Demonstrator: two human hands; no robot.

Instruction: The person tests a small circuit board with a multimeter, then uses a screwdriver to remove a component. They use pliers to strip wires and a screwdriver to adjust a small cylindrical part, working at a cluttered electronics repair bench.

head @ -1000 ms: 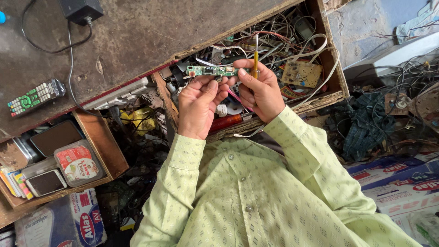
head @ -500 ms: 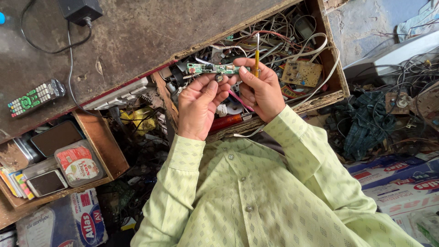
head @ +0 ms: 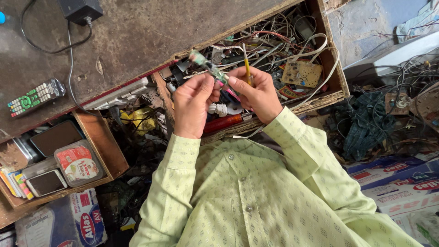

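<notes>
A narrow green circuit board is held over an open wooden drawer, tilted so that its far end points up and to the left. My left hand pinches its near part from the left. From the right, my right hand grips the same end, and a thin yellow-handled tool stands upright between its fingers. A pink wire hangs from the board between my hands. Both arms wear pale green patterned sleeves.
The drawer is full of tangled wires, with a brown circuit board and a red-handled screwdriver. On the worn tabletop lie a remote control and a black adapter. A left drawer holds a phone and a plastic box.
The green board has turned from lying level to a slant, its far end raised to the left. Both hands shifted slightly toward my body and closer together.
</notes>
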